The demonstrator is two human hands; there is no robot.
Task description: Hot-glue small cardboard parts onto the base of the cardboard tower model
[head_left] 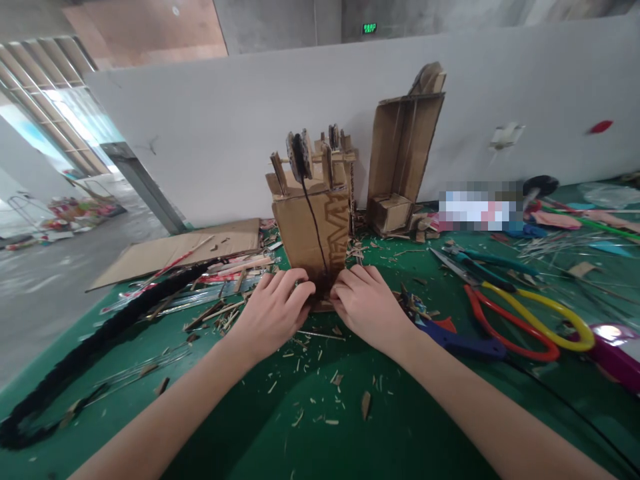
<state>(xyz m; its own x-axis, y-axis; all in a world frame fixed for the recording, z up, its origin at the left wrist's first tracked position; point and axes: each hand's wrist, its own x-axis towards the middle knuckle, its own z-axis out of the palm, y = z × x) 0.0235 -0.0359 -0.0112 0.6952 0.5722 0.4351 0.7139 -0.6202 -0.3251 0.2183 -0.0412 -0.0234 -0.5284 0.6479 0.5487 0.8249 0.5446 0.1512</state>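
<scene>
A tall cardboard box model [303,230] stands upright in front of me. On its top, a cardboard pulley wheel [293,157] sits on a stick between two posts. From the wheel a black cord [316,227] runs down the front face to between my hands. My left hand [280,308] is closed, fingers curled at the lower left of the box. Opposite it, my right hand [369,305] is closed too, its fingers bent near the cord's lower end. Whatever the fingertips pinch is hidden behind them. Small cardboard and wood scraps lie around both hands.
Right of my hands are a blue-handled glue gun [463,341], scissors [525,320] with red and yellow handles and teal-handled pliers [500,260]. A second cardboard structure [403,153] leans against the white partition [225,133]. A fuzzy black strip [107,333] curves along the left.
</scene>
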